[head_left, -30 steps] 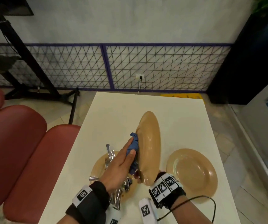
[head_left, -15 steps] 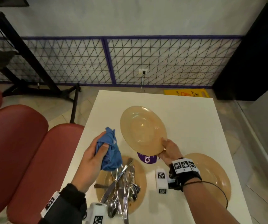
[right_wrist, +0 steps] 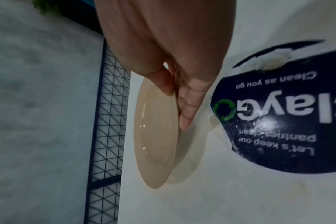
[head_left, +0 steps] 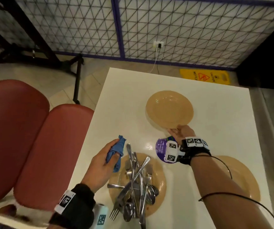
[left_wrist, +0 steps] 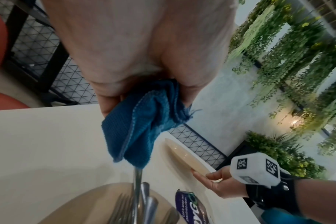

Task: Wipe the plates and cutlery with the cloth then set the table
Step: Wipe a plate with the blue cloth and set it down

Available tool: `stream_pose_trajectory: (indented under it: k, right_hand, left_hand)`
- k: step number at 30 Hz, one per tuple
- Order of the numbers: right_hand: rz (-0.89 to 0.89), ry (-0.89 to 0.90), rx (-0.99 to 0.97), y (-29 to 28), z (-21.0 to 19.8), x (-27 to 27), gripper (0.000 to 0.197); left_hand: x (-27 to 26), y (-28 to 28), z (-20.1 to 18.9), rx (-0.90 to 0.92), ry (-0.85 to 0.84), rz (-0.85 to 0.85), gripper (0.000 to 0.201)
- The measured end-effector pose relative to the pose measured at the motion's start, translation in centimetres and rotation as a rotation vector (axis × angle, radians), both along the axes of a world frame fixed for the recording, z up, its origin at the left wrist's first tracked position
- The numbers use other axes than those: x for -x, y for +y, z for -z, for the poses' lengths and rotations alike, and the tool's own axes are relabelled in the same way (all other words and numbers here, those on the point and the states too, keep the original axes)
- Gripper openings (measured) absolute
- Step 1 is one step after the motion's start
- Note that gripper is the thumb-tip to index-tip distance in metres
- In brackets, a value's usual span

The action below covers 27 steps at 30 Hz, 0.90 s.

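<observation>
My right hand (head_left: pixel 178 132) pinches the near rim of a tan plate (head_left: pixel 169 110), thumb on top and fingers under it (right_wrist: pixel 184 121). The plate hangs low over the far half of the white table (head_left: pixel 124 103), close to level, casting a shadow under it. My left hand (head_left: pixel 107 158) grips a bunched blue cloth (head_left: pixel 116 154) at the table's left edge; it hangs from the fingers in the left wrist view, cloth (left_wrist: pixel 142 131). Beside that hand a second tan plate (head_left: pixel 159 179) carries a heap of forks and spoons (head_left: pixel 136 184). A third plate (head_left: pixel 247 180) lies at the right, partly hidden by my forearm.
A round purple sticker (head_left: pixel 161 147) is stuck on the table between the plates. Red padded seats (head_left: pixel 25 146) stand along the table's left side. Beyond the far edge are a wire-mesh panel (head_left: pixel 166 27) and a yellow wet-floor sign (head_left: pixel 204 77) on the floor.
The cloth has come off the plate and my left hand drew back to the left. My right hand turned the plate from on edge to flat and carried it out over the far half of the table.
</observation>
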State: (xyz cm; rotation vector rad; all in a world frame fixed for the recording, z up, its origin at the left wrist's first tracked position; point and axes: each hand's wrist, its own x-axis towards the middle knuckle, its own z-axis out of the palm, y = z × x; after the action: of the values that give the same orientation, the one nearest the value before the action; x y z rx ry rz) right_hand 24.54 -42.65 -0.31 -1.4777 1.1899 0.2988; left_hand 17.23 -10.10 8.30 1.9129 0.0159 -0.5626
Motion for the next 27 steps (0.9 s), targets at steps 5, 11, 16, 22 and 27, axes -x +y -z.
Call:
stream_pose_trajectory:
  k: [5, 11, 16, 22, 27]
  right_hand:
    - [0.497, -0.193, -0.446, -0.2, 0.8, -3.7, 0.017]
    - [0.481, -0.254, -0.423, 0.6, 1.4, -5.2, 0.029]
    - [0.379, -0.217, -0.543, 2.1, 1.1, -3.1, 0.01]
    - [-0.094, -0.168, -0.199, 7.0, -3.0, 3.4, 0.017]
    - [-0.957, 0.057, 0.104, 13.0, -2.7, 12.7, 0.033]
  left_hand:
    - [-0.1, 1.6, 1.6, 0.01, 0.027, -0.048, 0.044]
    - [-0.2, 3.1, 2.7, -0.001, 0.021, -0.041, 0.046]
    - [-0.3, 3.3, 3.0, 0.006, 0.018, -0.054, 0.045]
    - [0.8, 3.7, 2.9, 0.045, 0.013, -0.085, 0.045]
    - [2.5, 4.4, 3.0, 0.003, 0.005, -0.082, 0.046]
